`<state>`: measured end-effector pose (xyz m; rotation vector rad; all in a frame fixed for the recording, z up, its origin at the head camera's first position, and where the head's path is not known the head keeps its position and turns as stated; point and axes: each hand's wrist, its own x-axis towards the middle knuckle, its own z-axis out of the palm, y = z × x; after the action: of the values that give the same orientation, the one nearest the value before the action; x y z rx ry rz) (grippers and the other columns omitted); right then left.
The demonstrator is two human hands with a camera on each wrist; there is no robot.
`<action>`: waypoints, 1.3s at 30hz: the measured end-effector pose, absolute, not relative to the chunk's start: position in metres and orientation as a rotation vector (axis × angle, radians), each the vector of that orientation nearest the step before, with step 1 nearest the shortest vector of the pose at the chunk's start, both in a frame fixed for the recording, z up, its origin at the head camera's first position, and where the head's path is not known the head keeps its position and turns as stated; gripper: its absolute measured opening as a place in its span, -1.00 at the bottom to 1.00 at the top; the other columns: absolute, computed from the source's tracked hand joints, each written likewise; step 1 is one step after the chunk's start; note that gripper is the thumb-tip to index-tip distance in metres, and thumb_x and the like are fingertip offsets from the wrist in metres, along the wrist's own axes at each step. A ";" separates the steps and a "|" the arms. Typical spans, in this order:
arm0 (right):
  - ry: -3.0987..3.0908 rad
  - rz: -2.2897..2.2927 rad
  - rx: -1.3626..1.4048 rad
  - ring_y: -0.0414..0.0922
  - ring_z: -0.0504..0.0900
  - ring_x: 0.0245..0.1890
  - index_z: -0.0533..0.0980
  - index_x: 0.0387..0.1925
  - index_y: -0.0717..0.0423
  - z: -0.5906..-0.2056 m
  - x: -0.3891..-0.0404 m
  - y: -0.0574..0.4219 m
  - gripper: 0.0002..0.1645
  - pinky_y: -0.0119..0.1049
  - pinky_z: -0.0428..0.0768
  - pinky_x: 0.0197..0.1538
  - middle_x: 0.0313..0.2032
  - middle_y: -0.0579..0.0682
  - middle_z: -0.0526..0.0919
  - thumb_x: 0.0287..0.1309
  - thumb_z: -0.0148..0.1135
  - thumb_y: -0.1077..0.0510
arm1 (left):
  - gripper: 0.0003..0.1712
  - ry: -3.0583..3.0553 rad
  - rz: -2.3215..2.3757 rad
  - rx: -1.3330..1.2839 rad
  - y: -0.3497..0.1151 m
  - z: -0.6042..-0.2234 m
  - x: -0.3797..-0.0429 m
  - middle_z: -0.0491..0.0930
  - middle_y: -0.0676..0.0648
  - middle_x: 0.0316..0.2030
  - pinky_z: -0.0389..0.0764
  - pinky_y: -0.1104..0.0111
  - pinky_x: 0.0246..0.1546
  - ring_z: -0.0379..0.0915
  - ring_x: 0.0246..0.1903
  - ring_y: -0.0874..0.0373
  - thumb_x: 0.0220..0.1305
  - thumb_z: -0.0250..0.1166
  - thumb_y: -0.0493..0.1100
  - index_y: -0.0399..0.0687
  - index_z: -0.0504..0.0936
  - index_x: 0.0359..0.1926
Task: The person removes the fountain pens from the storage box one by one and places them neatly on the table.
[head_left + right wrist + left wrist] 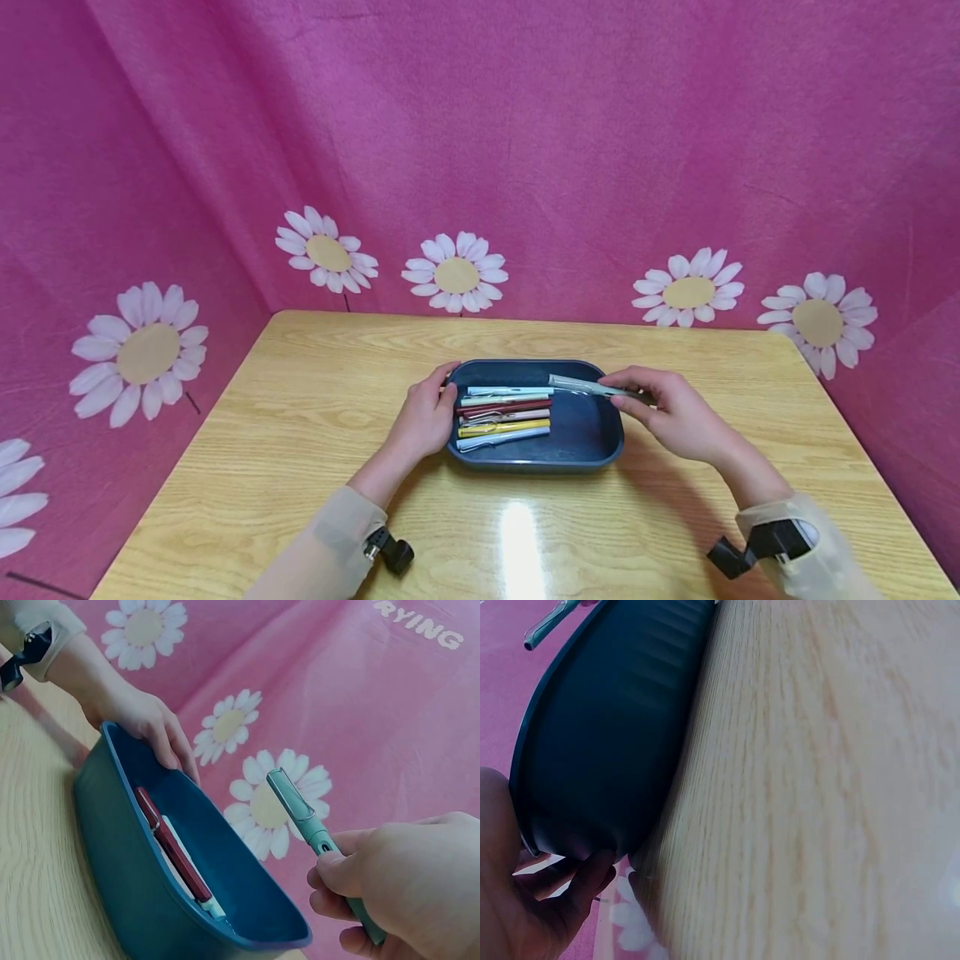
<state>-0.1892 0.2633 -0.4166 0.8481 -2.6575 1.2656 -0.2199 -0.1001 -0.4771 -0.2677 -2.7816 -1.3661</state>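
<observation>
Pen, pale green with a wire clip: found in your right hand, right of centre in the head view. You pinch it between thumb and fingers. It slants slightly, clip end toward the left of the frame, and that end shows over the upper right part of the tray. In the left wrist view its end appears at the upper left, apart from the rim.

Your left hand grips the left end of the tray, thumb at the rim and fingers against the outer wall. Your hands are apart, one at each end of the tray.

The tray, dark blue with rounded corners, rests on the desk at the lower middle of the head view. In its left half you have a row of pens lying side by side, clips on: light blue at the top of the row, then pale green, dark red, pink, yellow and a second light blue nearest you.

You wear pale sleeves, with a black device at each wrist. Behind the desk, pink cloth printed with white daisies fills the upper frame. A bright glare marks the desk at the bottom centre.
</observation>
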 end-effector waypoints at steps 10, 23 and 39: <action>-2.632 1.253 0.770 -0.15 0.61 -0.32 0.71 0.09 0.08 -0.417 -0.186 0.282 -0.68 -0.36 0.60 -0.27 -0.14 -0.08 0.75 0.37 0.35 0.37 | -0.47 -2.795 -1.368 -0.244 -0.100 -0.477 -0.220 0.55 -0.26 0.32 0.40 -0.10 0.38 0.44 0.31 -0.17 0.68 -0.02 -0.13 -0.07 0.39 0.55; -2.636 1.171 0.699 -0.19 0.61 -0.30 0.71 0.08 0.12 -0.425 -0.182 0.315 -0.68 -0.43 0.57 -0.26 -0.16 -0.06 0.74 0.35 0.35 0.40 | -0.47 -2.780 -1.360 -0.273 -0.101 -0.478 -0.220 0.57 -0.28 0.30 0.43 -0.06 0.37 0.49 0.29 -0.16 0.67 -0.02 -0.14 -0.12 0.40 0.54; -2.642 1.153 0.628 -0.21 0.59 -0.32 0.70 0.06 0.17 -0.444 -0.185 0.347 -0.68 -0.45 0.57 -0.31 -0.16 0.09 0.74 0.34 0.32 0.45 | -0.47 -2.778 -1.361 -0.274 -0.101 -0.477 -0.220 0.58 -0.27 0.29 0.44 -0.04 0.36 0.50 0.27 -0.15 0.67 -0.03 -0.14 -0.12 0.41 0.54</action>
<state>-0.1845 0.3468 -0.4442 0.6276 -2.6417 1.1527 -0.2197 -0.1009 -0.4770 -0.2736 -2.7783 -1.3612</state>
